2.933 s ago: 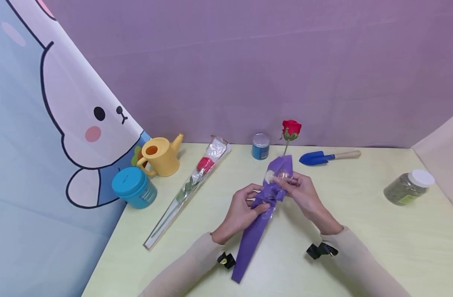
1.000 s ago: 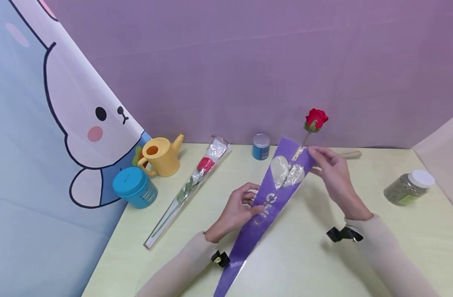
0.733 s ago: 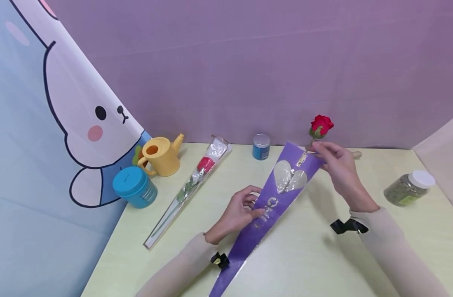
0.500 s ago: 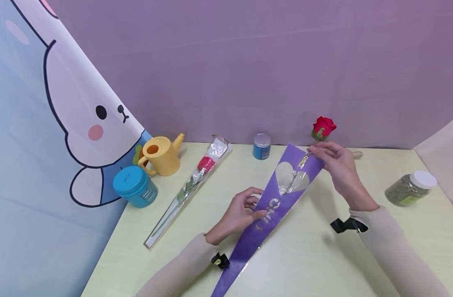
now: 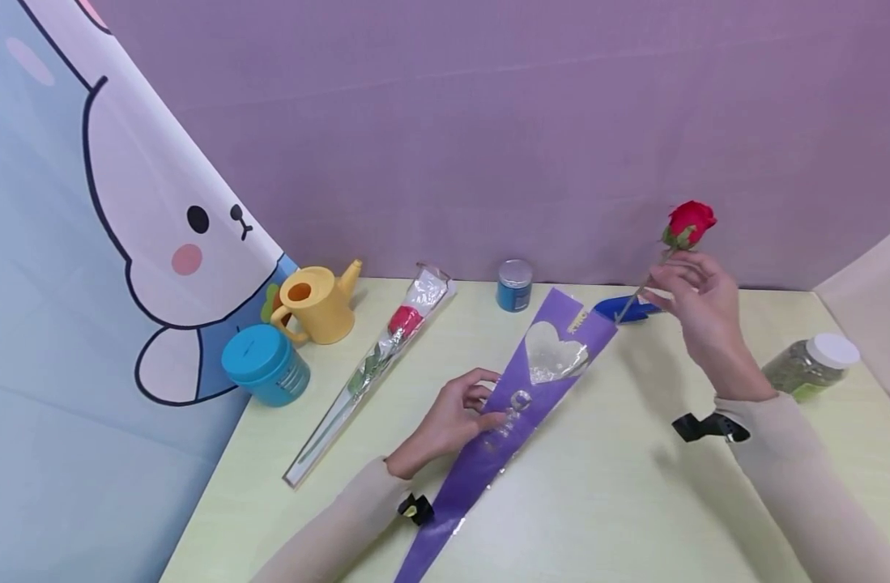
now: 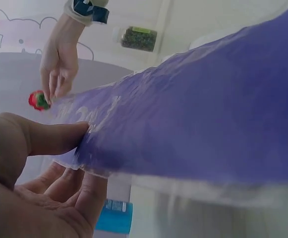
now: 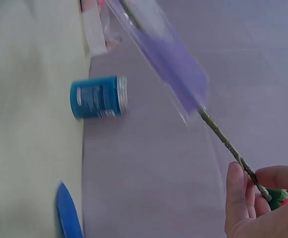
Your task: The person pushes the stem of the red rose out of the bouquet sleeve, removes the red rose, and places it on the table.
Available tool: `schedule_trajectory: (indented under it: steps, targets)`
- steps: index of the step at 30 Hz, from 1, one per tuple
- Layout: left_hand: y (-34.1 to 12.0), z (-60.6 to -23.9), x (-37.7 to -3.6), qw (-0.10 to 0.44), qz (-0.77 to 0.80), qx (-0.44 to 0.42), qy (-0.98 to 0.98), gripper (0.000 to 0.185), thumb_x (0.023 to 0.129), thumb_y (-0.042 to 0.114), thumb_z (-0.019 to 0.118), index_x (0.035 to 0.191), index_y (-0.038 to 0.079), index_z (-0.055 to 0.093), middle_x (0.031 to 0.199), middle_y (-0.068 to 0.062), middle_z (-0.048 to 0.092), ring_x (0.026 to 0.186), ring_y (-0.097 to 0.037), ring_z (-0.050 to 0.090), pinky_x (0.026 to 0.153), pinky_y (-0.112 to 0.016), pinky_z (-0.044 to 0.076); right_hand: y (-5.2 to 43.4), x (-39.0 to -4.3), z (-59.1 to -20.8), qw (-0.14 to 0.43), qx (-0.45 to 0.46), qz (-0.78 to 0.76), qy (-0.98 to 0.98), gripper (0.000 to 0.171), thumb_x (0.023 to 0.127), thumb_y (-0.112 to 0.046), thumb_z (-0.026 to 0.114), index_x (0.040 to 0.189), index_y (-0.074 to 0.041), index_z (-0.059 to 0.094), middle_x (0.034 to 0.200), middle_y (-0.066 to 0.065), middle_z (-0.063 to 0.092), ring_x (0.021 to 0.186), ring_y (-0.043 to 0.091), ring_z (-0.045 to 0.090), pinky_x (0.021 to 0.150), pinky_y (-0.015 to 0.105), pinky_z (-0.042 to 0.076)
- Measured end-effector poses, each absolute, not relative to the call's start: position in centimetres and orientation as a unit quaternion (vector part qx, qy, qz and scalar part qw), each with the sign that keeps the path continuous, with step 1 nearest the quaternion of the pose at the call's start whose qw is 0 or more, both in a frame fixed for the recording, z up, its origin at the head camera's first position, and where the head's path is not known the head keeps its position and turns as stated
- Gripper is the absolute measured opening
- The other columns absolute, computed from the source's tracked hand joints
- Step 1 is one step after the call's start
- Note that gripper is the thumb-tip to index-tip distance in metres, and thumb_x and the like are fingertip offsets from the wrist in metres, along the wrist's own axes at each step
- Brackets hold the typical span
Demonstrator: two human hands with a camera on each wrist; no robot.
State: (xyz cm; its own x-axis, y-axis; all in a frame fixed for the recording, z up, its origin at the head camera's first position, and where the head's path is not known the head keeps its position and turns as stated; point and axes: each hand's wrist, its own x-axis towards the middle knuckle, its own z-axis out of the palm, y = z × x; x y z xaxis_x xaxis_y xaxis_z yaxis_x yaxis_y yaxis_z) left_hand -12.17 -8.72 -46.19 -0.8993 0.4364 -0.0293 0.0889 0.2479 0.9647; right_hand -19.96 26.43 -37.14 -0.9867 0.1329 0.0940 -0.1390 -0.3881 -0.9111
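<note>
A long purple cone sleeve (image 5: 510, 405) with a clear heart window lies slantwise on the pale green table (image 5: 619, 502). My left hand (image 5: 488, 405) pinches the sleeve's left edge at mid-length; in the left wrist view the thumb (image 6: 49, 139) presses on the purple film (image 6: 208, 124). My right hand (image 5: 659, 279) is raised at the right and pinches the stem just under the red rose bloom (image 5: 691, 221). The thin stem (image 7: 223, 139) runs down into the sleeve's wide mouth (image 7: 168, 49); its lower part is hidden inside.
A yellow watering can (image 5: 317, 304), a teal tub (image 5: 266, 366) and a second rose in a clear sleeve (image 5: 386, 348) sit at the left. A small blue can (image 5: 513, 285) and a blue trowel (image 5: 627, 308) lie at the back. A white-lidded jar (image 5: 812, 366) is at the right.
The bunched sleeve has been stretched out flat. My right hand has risen up and to the right with the rose, drawing more stem out of the sleeve's mouth. The left hand keeps its pinch.
</note>
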Motion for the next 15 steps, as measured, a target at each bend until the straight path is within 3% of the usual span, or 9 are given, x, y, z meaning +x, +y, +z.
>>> schedule_trajectory:
  steps: [8,15]
  targets:
    - [-11.4,-46.4,-12.5,0.142,0.553,0.179,0.801,0.051,0.087,0.0,0.08,0.133,0.006,0.061,0.088,-0.02,0.073,0.072,-0.009,0.061,0.068,-0.02,0.054,30.5,-20.1,-34.8,0.134,-0.018,0.857,-0.498,0.033,0.091,0.01,0.071,0.121,-0.002,0.06,0.095,0.007,0.075,0.08,0.016,0.075,0.072,0.027,0.065]
    - [-13.8,-46.8,-12.7,0.14,0.538,0.172,0.813,0.05,0.086,0.001,0.081,0.132,0.005,0.061,0.09,-0.019,0.073,0.073,-0.01,0.061,0.068,-0.021,0.056,34.4,-19.9,-33.0,0.22,-0.029,0.856,-0.466,0.034,0.088,0.017,0.07,0.117,0.002,0.061,0.091,0.012,0.073,0.074,0.021,0.077,0.065,0.032,0.065]
